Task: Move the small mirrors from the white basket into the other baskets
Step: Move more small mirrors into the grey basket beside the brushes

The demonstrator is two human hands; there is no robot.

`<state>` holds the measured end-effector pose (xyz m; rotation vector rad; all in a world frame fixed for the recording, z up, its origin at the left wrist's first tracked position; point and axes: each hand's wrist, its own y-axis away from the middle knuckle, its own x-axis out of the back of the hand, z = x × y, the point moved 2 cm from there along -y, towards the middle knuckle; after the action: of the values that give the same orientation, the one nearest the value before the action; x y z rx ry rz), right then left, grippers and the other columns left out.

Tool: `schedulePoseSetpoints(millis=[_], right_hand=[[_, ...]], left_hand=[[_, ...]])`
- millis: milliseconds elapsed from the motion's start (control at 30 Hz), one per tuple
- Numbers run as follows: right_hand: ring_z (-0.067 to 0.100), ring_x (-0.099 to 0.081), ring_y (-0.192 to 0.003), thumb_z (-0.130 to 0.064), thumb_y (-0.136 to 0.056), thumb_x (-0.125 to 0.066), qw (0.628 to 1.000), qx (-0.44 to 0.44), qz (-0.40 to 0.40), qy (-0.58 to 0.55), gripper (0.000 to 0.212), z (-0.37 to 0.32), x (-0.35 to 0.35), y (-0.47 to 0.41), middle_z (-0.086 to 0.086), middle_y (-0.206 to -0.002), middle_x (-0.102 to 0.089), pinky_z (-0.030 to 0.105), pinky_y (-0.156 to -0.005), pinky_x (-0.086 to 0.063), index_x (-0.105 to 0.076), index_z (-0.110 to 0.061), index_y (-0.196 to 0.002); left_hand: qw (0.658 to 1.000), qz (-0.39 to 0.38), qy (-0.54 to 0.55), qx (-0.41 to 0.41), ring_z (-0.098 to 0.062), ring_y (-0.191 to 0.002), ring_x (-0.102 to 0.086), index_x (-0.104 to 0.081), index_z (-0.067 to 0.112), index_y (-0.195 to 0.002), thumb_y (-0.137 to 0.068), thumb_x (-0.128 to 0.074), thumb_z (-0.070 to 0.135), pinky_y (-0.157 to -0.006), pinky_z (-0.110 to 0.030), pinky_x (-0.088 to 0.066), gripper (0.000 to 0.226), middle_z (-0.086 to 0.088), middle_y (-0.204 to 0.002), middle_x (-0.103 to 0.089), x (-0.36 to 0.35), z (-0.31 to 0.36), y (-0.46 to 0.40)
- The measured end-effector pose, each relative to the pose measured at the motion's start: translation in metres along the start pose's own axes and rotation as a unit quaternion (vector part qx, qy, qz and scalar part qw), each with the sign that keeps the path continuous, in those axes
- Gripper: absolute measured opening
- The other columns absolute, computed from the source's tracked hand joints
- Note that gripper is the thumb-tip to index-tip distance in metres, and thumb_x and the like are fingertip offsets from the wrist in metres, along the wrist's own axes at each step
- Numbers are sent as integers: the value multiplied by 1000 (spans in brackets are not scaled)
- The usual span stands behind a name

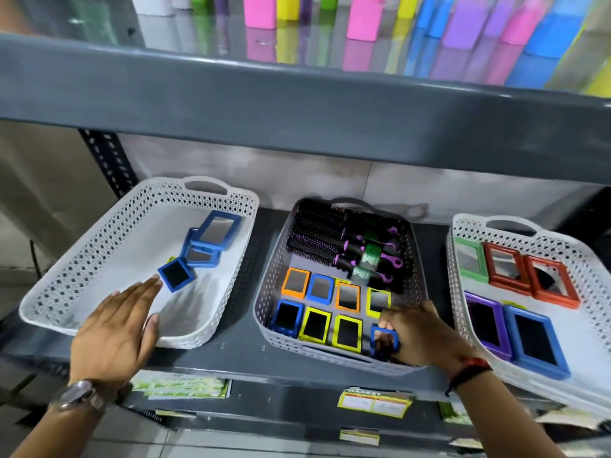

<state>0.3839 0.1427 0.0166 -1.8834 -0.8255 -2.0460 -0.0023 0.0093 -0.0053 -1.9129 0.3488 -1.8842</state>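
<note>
The white basket (pixel 82 256) on the left holds three blue-framed mirrors: a small one (pixel 176 274) and two larger ones (pixel 202 253) (pixel 218 230) overlapping behind it. My left hand (pixel 115 332) hovers flat over the basket's front, fingers apart, fingertips just short of the small mirror. The grey middle basket (pixel 269 285) holds rows of small orange, blue and yellow mirrors. My right hand (pixel 420 335) is inside its front right corner, fingers closed on a small blue mirror (pixel 383 340).
Black and purple round hairbrushes (pixel 344 242) fill the back of the middle basket. A white basket (pixel 463 279) on the right holds green, red, purple and blue mirrors. A grey shelf (pixel 297 104) hangs overhead. Price tags (pixel 373 403) line the shelf's front edge.
</note>
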Motion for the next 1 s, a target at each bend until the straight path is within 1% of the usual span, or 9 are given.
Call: schedulePoseSetpoints(millis=[133,233,400,467,533,667,733,867,1000], right_hand=[[19,-54,-113,-33,-80,-56,1000,-3,7,10,34,1,-7,-2,-1,-116,-63,34,-95,-27,-55,-19,-110],[19,-54,-112,-33,-80,-53,1000,-3,8,16,31,1,-9,-3,-2,-115,-61,33,-94,-27,-55,-20,-109],[17,-50,-116,-34,-77,-63,1000,-6,-23,-2,38,2,-7,-3,-3,-117,-59,35,-93,-25,-54,-22,-112],[16,-51,-115,-37,-75,-66,999,-17,-42,-12,43,1,7,-1,-4,-118,-59,35,-92,-24,-53,-22,-113],[16,-51,-115,-38,-76,-65,1000,-10,-22,7,42,-7,35,-7,-3,-119,-58,36,-98,-25,-52,-22,-112],[19,-51,-113,-32,-80,-62,990,105,93,-25,30,-70,92,-55,1,-114,-58,34,-89,-26,-55,-18,-106],[19,-50,-116,-30,-82,-61,978,174,113,-28,29,-116,103,-89,1,-118,-57,36,-92,-29,-56,-20,-109],[23,-42,-125,-25,-83,-61,951,290,108,-2,41,-197,91,-152,3,-130,-52,37,-101,-27,-52,-19,-122],[26,-38,-127,-22,-81,-62,935,343,75,56,53,-242,67,-187,4,-136,-48,44,-104,-28,-45,-18,-130]], left_hand=[[1000,10,-5,0,-40,-99,-62,-54,-6,-120,-96,-21,32,-93,-46,-37,56,-23,-116,-62,3,3,-1],[1000,9,-5,1,-40,-99,-62,-54,-6,-120,-95,-21,32,-93,-45,-37,56,-23,-115,-63,5,5,-1],[1000,9,-3,7,-39,-99,-62,-55,-5,-120,-95,-21,33,-93,-45,-37,57,-23,-112,-64,4,5,0],[1000,13,-4,2,-38,-97,-63,-55,-5,-119,-96,-21,33,-93,-44,-37,56,-22,-112,-64,2,8,-1],[1000,19,-5,-3,-36,-97,-63,-54,-3,-120,-96,-21,32,-92,-43,-37,54,-21,-113,-64,0,11,-4],[1000,25,5,-7,-27,-105,-49,-57,-2,-117,-97,-20,33,-92,-39,-35,55,-18,-114,-64,2,11,-4],[1000,29,8,-10,-25,-106,-46,-57,-2,-117,-97,-21,33,-93,-38,-34,54,-17,-115,-64,2,7,-2],[999,43,13,-21,-24,-108,-47,-53,2,-121,-97,-22,32,-94,-38,-35,49,-16,-117,-64,2,4,0],[998,56,19,-26,-23,-108,-47,-49,4,-122,-97,-22,33,-94,-38,-35,47,-15,-115,-65,1,3,-3]])
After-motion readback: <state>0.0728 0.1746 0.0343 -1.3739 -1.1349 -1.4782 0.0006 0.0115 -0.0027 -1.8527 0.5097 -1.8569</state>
